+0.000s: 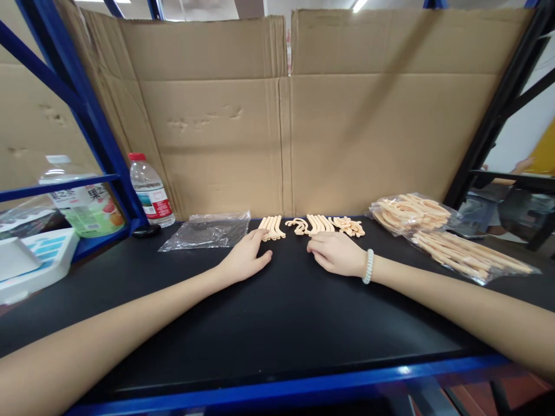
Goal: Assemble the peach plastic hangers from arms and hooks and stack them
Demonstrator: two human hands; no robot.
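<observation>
My left hand (pixel 245 257) reaches to a row of pale, curved wooden-looking strips (pixel 272 224). Its fingertips rest at the row's left lower edge, and the thumb is spread apart, so the hand is open. My right hand (pixel 339 254), with a beaded bracelet (pixel 368 266) on the wrist, lies at the near end of a second row of such strips (pixel 321 222). Its fingers are curled in, and whatever may be inside them is hidden. Between the rows lie small hooked pieces (pixel 298 225). A loose pile of short pieces (pixel 349 225) sits right of the second row.
A flat clear plastic bag (pixel 208 231) lies left of my left hand. Behind it stands a red-capped water bottle (pixel 151 193). At right are a bag of looped pieces (pixel 410 214) and a bag of long sticks (pixel 470 254). Cardboard (pixel 217 127) walls the back.
</observation>
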